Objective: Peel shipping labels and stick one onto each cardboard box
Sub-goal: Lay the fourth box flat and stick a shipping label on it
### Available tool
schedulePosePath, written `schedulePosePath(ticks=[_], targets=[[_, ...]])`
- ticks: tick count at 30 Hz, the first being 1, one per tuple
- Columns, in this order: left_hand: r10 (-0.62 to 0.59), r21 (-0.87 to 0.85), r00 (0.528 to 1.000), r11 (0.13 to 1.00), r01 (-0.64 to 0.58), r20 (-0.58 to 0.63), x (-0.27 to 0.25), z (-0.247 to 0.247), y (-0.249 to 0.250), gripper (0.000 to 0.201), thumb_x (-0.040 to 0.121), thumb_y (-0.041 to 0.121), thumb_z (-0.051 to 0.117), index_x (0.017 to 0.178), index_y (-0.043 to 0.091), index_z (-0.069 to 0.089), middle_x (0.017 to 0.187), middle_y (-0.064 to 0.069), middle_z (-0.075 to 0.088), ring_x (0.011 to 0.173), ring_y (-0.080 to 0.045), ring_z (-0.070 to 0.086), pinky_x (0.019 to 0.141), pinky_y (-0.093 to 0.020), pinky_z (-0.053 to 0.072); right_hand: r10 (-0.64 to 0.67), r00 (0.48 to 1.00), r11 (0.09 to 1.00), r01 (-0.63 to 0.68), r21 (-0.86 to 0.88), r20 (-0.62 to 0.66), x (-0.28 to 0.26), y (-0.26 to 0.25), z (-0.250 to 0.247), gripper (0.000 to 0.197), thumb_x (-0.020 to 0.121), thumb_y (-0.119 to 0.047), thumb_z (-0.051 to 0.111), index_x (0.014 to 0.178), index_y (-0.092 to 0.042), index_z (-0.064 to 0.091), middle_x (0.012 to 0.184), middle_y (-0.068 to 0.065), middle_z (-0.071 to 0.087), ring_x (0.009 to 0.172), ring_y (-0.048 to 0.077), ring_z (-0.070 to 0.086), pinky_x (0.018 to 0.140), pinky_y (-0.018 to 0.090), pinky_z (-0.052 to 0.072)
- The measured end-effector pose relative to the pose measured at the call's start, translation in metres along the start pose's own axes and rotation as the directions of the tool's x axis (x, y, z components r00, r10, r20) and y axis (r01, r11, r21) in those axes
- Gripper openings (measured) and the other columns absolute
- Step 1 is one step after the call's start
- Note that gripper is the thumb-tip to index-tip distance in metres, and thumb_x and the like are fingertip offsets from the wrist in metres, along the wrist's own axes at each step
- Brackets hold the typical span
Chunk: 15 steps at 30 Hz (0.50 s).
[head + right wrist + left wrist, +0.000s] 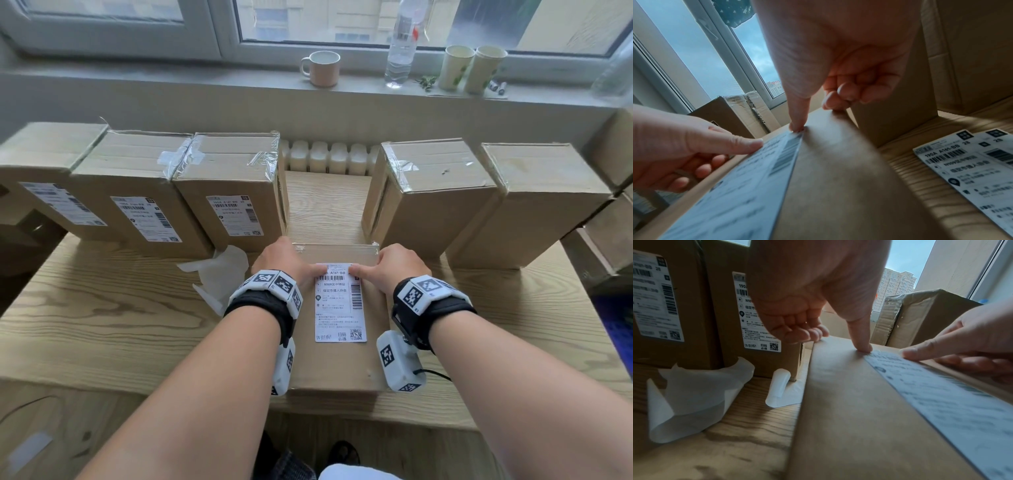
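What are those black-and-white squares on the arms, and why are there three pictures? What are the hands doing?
No robot here: a person wears small cameras. The squares are patterned markers on the wrist cameras. One picture comes from a head camera looking down; the other two look along each wrist at the fingers.

On the pale wooden table lies a flat brown cardboard box. Both thumbs press the top corners of a white printed shipping label onto it: left hand on one corner, right hand on the other. The other fingers curl over the box's far edge.

Three standing boxes on the left already have labels. Crumpled white backing paper lies nearby, and spare labels wait on the table.
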<state>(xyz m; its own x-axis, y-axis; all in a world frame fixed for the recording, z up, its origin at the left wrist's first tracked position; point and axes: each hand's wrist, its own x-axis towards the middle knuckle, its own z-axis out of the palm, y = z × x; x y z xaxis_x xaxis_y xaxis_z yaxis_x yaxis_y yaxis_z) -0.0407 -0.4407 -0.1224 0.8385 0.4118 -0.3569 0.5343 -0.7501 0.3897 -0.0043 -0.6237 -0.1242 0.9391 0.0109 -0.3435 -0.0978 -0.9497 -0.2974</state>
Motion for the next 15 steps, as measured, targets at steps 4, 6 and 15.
schedulePosePath(ticks=[4, 6, 15], targets=[[0.001, -0.037, 0.999, 0.999, -0.002, -0.036, -0.012, 0.002, -0.003, 0.093, 0.061, 0.055, 0.085, 0.132, 0.016, 0.039, 0.131, -0.009, 0.049, 0.116, -0.027, 0.054, 0.091, -0.041, 0.050, -0.016, 1.000, 1.000, 0.016, -0.005, -0.001, -0.014, 0.002, -0.001, 0.056, 0.067, -0.068, 0.071, 0.086, -0.017, 0.058, 0.084, -0.001, 0.066, 0.074, 0.018, 0.061, 0.055, 0.028, 0.039], [0.011, -0.048, 1.000, 0.999, -0.012, -0.017, -0.017, 0.004, -0.005, 0.101, 0.060, 0.053, 0.086, 0.139, 0.018, 0.033, 0.137, -0.011, 0.045, 0.123, -0.029, 0.050, 0.096, -0.043, 0.048, -0.018, 0.999, 1.000, 0.018, -0.006, -0.033, -0.021, 0.002, 0.000, 0.061, 0.067, -0.066, 0.073, 0.099, -0.017, 0.056, 0.099, 0.001, 0.063, 0.088, 0.021, 0.061, 0.067, 0.031, 0.045], [0.073, -0.129, 0.978, 0.990, -0.048, 0.198, -0.029, 0.017, -0.020, 0.142, 0.041, 0.047, 0.094, 0.152, 0.026, 0.008, 0.150, -0.009, 0.041, 0.134, -0.026, 0.043, 0.109, -0.047, 0.039, 0.033, 0.980, 0.990, -0.060, 0.131, 0.197, -0.041, 0.008, 0.012, 0.099, 0.053, -0.058, 0.086, 0.129, -0.012, 0.043, 0.122, 0.004, 0.062, 0.108, 0.025, 0.061, 0.086, 0.037, 0.052]])
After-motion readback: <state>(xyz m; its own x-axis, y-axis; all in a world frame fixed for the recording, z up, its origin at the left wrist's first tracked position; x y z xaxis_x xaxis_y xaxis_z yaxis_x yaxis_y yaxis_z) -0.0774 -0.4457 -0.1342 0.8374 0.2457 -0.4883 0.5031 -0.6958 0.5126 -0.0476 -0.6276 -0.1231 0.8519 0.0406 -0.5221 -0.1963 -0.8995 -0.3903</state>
